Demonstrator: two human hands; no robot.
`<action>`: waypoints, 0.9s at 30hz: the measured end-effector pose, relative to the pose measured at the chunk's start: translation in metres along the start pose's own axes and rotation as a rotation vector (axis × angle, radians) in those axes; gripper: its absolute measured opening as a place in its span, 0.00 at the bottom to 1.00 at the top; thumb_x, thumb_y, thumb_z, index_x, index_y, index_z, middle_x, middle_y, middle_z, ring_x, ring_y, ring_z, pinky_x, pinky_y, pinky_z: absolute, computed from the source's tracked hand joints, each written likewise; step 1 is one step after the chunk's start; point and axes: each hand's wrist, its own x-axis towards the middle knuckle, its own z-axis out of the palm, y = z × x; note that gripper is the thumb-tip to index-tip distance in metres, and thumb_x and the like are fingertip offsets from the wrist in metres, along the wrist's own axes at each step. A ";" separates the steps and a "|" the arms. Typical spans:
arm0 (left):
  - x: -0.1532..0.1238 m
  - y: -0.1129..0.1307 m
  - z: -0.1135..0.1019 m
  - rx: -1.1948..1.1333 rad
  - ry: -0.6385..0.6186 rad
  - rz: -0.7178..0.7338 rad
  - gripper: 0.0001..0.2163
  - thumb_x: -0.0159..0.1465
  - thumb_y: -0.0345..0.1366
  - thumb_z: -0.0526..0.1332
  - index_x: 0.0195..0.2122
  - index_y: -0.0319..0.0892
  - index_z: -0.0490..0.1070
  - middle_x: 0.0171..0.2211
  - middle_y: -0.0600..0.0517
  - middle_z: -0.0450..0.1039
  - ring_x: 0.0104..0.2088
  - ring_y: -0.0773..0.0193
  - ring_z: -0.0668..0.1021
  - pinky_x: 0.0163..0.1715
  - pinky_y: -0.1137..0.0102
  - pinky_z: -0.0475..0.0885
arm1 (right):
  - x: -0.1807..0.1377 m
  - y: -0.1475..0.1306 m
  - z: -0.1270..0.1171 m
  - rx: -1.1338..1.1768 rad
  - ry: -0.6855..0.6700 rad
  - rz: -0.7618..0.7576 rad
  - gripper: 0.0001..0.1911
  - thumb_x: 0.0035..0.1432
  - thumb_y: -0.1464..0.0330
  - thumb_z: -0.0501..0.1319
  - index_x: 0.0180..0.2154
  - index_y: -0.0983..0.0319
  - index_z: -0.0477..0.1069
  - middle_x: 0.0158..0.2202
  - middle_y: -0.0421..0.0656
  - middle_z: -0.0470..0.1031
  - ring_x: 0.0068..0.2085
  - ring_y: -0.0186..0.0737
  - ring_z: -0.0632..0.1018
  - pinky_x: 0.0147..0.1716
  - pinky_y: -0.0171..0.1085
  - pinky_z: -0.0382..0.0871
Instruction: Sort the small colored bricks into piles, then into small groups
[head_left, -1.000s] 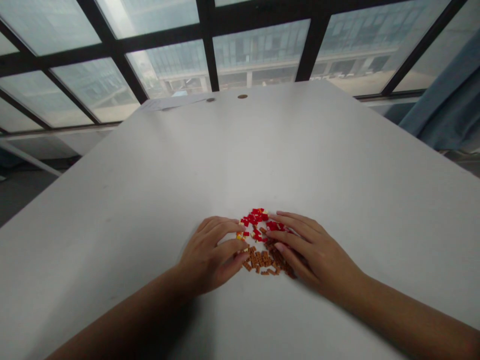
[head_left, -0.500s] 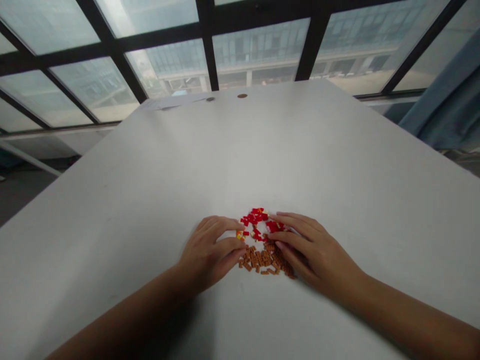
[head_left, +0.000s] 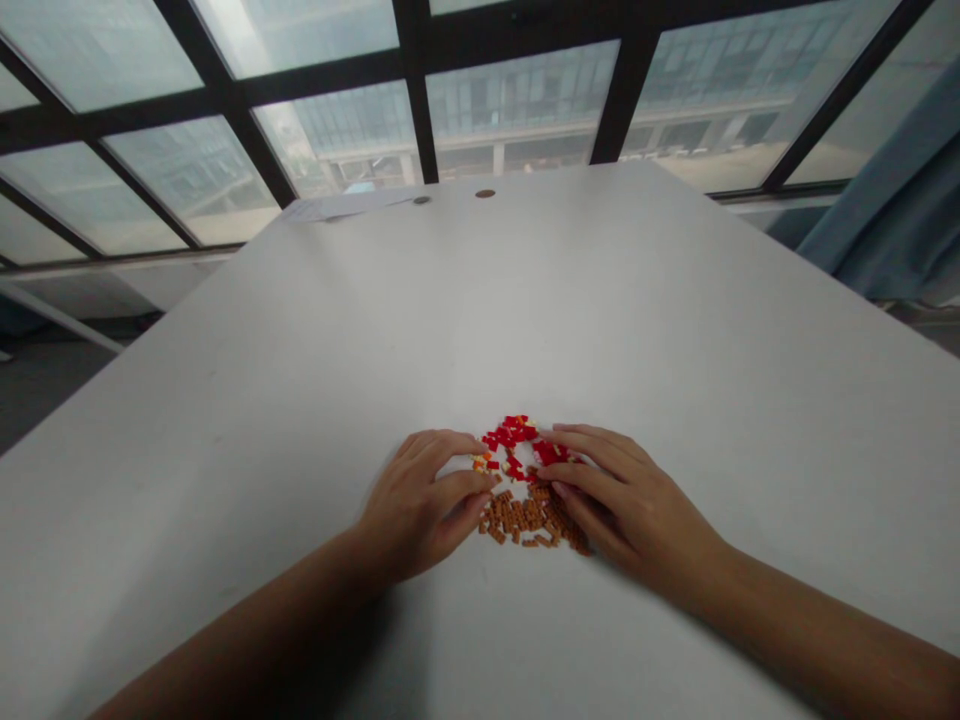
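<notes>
Small brown bricks [head_left: 517, 515] lie in a loose heap on the table, with small red bricks [head_left: 514, 432] just beyond them. A few orange and yellow bricks [head_left: 480, 462] lie at the heap's left side. My left hand [head_left: 427, 490] rests at that side, its fingers curved and apart; the index fingertip is by a brown brick, and I see nothing gripped. On the right, my right hand [head_left: 611, 480] lies low with fingers spread, their tips over red and brown bricks. Its fingers hide some of the pieces beneath.
The white table [head_left: 450, 320] stretches away to large dark-framed windows [head_left: 517, 100]. Papers [head_left: 345, 203] lie at its far left edge, near two round disc-like spots [head_left: 485, 193]. A blue curtain [head_left: 900, 200] hangs at the right.
My left index fingertip has shifted slightly to the right, by the brown bricks. A few orange and yellow pieces at the left look slightly rearranged. My right hand is nearly still.
</notes>
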 end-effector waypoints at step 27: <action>-0.003 -0.006 0.002 0.083 -0.181 -0.030 0.16 0.70 0.29 0.51 0.57 0.40 0.69 0.58 0.48 0.74 0.64 0.52 0.70 0.67 0.48 0.59 | 0.000 0.002 0.000 0.083 -0.054 0.126 0.11 0.65 0.71 0.57 0.46 0.60 0.76 0.50 0.50 0.80 0.52 0.44 0.80 0.53 0.48 0.76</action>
